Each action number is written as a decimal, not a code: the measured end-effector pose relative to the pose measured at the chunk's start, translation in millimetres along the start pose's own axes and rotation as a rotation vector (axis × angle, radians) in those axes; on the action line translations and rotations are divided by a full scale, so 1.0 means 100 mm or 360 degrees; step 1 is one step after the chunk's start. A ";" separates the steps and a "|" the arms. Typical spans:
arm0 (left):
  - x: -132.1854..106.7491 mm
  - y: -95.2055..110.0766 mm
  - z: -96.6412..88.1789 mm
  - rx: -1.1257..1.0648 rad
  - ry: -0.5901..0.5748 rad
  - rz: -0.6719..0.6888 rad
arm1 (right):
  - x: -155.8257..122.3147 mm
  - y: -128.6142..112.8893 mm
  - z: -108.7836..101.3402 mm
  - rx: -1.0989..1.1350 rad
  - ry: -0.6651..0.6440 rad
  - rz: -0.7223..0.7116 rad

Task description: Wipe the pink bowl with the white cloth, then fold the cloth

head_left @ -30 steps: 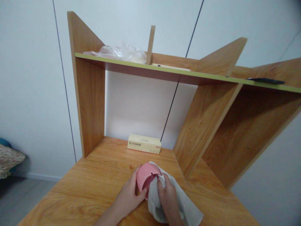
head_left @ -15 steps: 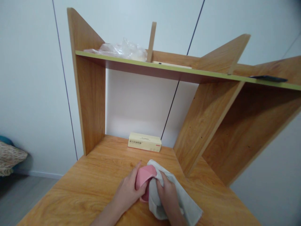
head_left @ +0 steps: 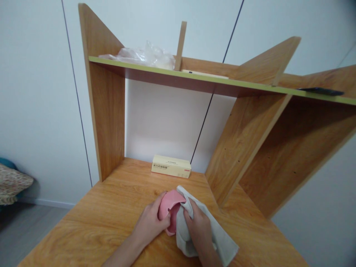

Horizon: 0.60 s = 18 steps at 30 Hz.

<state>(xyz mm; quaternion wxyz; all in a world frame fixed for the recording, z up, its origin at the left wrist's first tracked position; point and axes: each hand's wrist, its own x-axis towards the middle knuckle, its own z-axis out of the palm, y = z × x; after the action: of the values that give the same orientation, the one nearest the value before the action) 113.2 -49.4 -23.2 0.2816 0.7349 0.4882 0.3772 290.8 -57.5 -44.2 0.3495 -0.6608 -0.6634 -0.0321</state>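
My left hand [head_left: 148, 225] is wrapped round a small pink bowl-shaped object [head_left: 169, 206] held just above the wooden desk [head_left: 111, 218]. My right hand [head_left: 198, 230] grips a grey-white cloth [head_left: 219, 237] and presses it against the pink object's right side and into its opening. The cloth trails down and right over the desk surface. Both hands are closed and touch each other's objects at the desk's middle.
A beige cardboard box [head_left: 171, 166] lies at the back of the desk against the white wall. The shelf [head_left: 194, 78] above carries a crumpled clear plastic bag [head_left: 144, 56] and a dark flat object [head_left: 319, 90]. Slanted wooden dividers [head_left: 244, 144] stand to the right.
The hands and pink object shifted slightly away from me on the desk, and the pink object turned a little in my left hand. The cloth stays pressed to it.
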 end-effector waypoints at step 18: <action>0.00 -0.02 0.05 -0.0165 -0.0066 0.0195 | 0.02 -0.03 -0.01 0.0153 -0.0064 0.0204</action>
<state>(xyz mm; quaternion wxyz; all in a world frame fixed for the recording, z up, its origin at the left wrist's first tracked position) 116.3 -49.1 -27.0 0.3057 0.7554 0.4162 0.4034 288.8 -56.9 -41.5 0.3688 -0.6849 -0.6274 0.0356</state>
